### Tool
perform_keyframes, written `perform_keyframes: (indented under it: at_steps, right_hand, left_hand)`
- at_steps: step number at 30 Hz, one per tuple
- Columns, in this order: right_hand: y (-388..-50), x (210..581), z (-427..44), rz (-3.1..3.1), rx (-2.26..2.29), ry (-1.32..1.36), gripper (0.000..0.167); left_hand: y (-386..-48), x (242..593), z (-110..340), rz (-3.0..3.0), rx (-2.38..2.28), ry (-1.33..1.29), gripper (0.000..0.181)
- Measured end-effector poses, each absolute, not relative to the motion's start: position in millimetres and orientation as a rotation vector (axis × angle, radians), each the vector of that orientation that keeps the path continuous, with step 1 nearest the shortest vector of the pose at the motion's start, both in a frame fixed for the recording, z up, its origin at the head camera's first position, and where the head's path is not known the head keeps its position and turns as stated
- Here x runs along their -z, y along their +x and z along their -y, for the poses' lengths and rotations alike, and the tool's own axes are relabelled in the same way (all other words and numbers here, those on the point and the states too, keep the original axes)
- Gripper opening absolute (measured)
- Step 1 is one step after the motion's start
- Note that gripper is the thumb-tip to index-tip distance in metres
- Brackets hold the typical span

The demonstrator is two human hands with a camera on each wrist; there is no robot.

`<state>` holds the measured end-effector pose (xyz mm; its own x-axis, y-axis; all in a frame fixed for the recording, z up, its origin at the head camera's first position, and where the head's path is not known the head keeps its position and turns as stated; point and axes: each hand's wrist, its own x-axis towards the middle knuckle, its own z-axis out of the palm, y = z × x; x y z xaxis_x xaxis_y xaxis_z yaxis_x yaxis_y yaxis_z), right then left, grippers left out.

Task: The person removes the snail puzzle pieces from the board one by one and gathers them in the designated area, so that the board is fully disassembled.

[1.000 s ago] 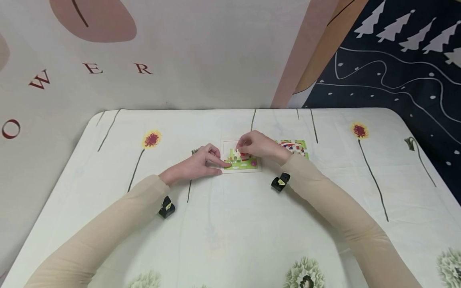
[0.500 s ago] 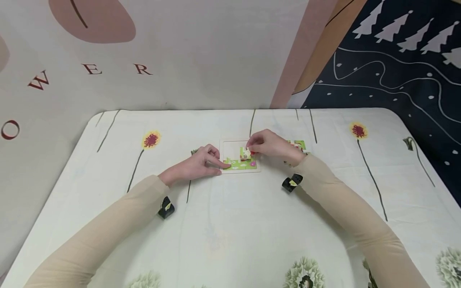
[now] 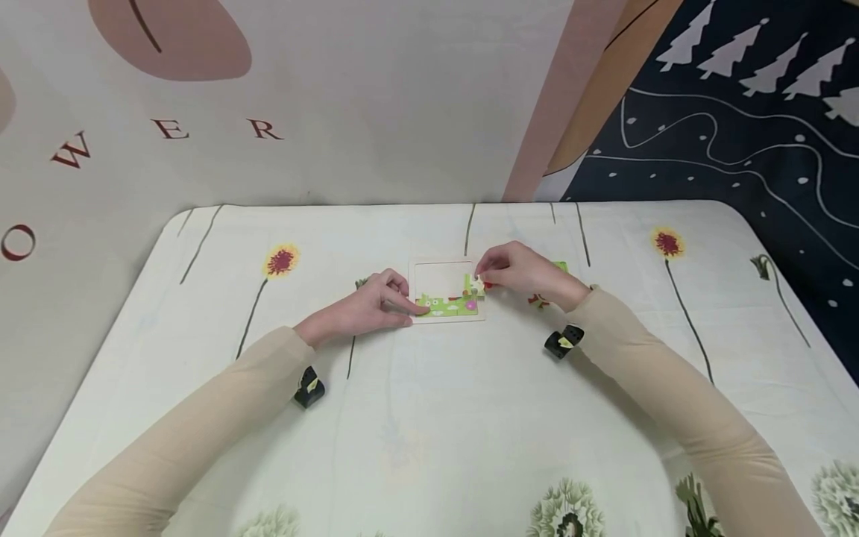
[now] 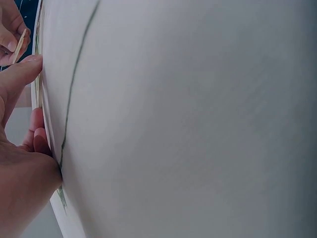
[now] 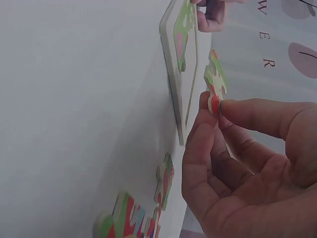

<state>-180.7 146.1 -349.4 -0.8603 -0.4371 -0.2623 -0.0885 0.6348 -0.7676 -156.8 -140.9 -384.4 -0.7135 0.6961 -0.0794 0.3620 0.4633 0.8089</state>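
A small wooden jigsaw tray (image 3: 411, 291) lies on the table in the head view. Green pieces (image 3: 446, 306) fill its near strip, while its far part shows bare board. My left hand (image 3: 362, 306) rests at the tray's left side, one extended finger on the lower left corner. Above the tray's right edge, my right hand (image 3: 520, 270) pinches a jigsaw piece (image 3: 475, 286) between thumb and fingers. This piece (image 5: 216, 82), tilted and clear of the tray in the right wrist view, shows green, cream and red. My right hand partly hides it in the head view.
Loose jigsaw pieces (image 5: 130, 215) lie on the table right of the tray, mostly hidden under my right hand in the head view. A flower-print cloth (image 3: 429, 418) covers the table. A printed wall hanging (image 3: 376, 112) stands behind the table's far edge.
My right hand has moved right with the pinched jigsaw piece, from over the tray's middle to its right edge, uncovering more bare board. My left hand has stayed in place.
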Motion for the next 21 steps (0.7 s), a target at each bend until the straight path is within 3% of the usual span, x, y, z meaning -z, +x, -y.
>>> perform_keyframes:
  at_steps: [21]
  right_hand:
    - [-173.6, 348.5, -179.5, -2.471, 1.009, -0.403, 0.017]
  left_hand:
    - [-157.3, 385.1, 140.4, -2.333, -1.120, 0.882, 0.025]
